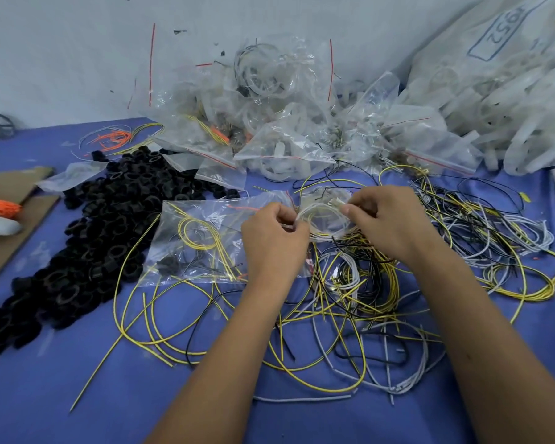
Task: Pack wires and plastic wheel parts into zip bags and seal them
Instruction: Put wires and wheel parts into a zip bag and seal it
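Both hands meet at the centre of the frame over a small coil of pale wire [326,216]. The left hand [274,235] pinches the coil's left side between curled fingers and thumb; the right hand [386,219] pinches its right side the same way, so each grip is clamped on the coil. The fingertips are turned away from the camera, so the exact contact is hard to make out.

Just left of the left hand lies one clear zip bag [202,241] on the blue surface [77,395], holding a yellow wire loop and a few dark parts; its right edge is hidden behind the left hand. Below and to the right of the hands sprawls a tangle of loose wires [350,315], yellow, black and grey, too knotted to count.

At left of the frame is a heap of black ring-shaped wheel parts [87,251], far too many to count and cut off at the left edge. A few orange wires [116,139] lie at upper left. Behind the hands, at upper centre, a pile of filled zip bags [285,123] leans against the wall, overlapping too much to count. At upper right a large white sack [494,75] bears a boxed number, upside down, reading "1952"; it is cut off by the frame. Sheets of cardboard [13,213] sit at the left edge.
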{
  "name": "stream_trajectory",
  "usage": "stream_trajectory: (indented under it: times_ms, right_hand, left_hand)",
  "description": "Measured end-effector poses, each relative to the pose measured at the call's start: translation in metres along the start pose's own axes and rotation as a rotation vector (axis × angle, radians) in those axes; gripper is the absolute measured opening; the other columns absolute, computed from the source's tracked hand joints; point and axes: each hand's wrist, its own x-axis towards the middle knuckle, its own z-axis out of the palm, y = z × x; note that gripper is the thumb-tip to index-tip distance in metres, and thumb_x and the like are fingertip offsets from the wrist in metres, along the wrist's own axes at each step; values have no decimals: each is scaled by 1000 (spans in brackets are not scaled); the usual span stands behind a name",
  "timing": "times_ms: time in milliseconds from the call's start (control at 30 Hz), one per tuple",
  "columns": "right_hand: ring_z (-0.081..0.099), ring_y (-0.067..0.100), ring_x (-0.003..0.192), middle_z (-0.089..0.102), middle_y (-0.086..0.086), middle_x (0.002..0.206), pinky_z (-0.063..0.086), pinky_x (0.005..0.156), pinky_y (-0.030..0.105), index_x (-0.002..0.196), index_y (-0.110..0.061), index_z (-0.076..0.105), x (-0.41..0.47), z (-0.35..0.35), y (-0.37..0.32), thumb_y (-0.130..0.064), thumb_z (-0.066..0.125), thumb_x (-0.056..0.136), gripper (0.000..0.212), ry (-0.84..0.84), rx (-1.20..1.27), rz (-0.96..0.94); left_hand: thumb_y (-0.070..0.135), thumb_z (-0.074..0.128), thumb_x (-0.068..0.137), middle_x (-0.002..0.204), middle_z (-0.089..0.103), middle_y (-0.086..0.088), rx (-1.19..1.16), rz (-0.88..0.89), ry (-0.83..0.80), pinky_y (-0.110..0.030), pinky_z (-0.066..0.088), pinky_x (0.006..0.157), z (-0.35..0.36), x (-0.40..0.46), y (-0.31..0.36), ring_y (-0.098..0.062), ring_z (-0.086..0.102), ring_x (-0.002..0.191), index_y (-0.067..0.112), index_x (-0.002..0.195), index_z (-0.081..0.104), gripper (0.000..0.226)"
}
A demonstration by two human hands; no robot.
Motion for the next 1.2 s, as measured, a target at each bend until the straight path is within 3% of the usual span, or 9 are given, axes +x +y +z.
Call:
stream_trajectory:
  times_ms: [167,233,333,400,467,667,833,1067,1200]
  right_hand:
    - [54,5,63,58,-12,65,38,64,26,90,-23,76,1,-1,6,-46,69,92,24,-83,-112,65]
    - [54,9,64,57,-12,64,39,64,27,89,-23,77,2,0,5,-42,72,90,20,-109,-174,80]
    - [55,9,63,61,-9,65,40,61,26,85,-17,77,2,1,3,-38,69,94,24,49,-114,49]
    - [50,3,58,62,-5,65,38,57,19,83,-18,74,1,3,-3,-40,63,97,28,133,156,52]
    - [55,4,57,69,1,70,42,57,18,89,-17,74,0,6,-13,-44,58,100,33,24,460,86]
    - [67,24,69,72,19,84,53,57,27,99,-1,75,0,6,-18,-45,66,94,45,-156,1049,132]
    - [72,24,69,75,17,78,57,65,25,94,-4,77,-2,10,-25,-8,74,89,7,-121,977,95]
    - [74,22,67,74,14,73,58,63,24,96,7,72,-7,14,-38,-7,69,93,15,-3,1100,188]
    - [74,21,68,73,13,74,59,63,24,94,2,70,-8,14,-42,-10,65,94,13,-35,1244,274]
  left_hand:
    - [15,72,88,87,70,1,128,120,89,-37,56,75,-16,8,-3,-11,67,70,15,80,71,8]
    - [13,72,90,110,64,1,152,175,153,-29,52,81,-24,12,-3,4,63,74,14,84,71,5]
    - [13,74,91,122,61,4,69,213,199,-20,53,71,-32,15,0,11,61,74,19,83,69,11]
    - [11,74,91,119,63,3,-103,194,176,-30,59,69,-31,15,4,-2,67,73,20,81,68,14]
    - [10,75,90,114,66,4,-233,146,139,-41,61,69,-27,13,9,-16,71,74,22,79,69,18]
    - [16,75,89,91,74,-3,-337,-21,194,-45,61,71,-14,8,7,-22,73,74,20,81,70,10]
    - [17,74,89,69,73,0,-389,-48,195,-38,61,67,-13,6,8,-17,73,65,17,83,70,8]
    - [27,70,92,70,72,0,-445,13,180,-34,59,66,-14,5,11,-21,73,68,17,82,68,14]
    - [36,51,103,71,71,1,-389,-181,171,-46,60,77,-21,13,-1,-28,71,75,10,86,63,33]
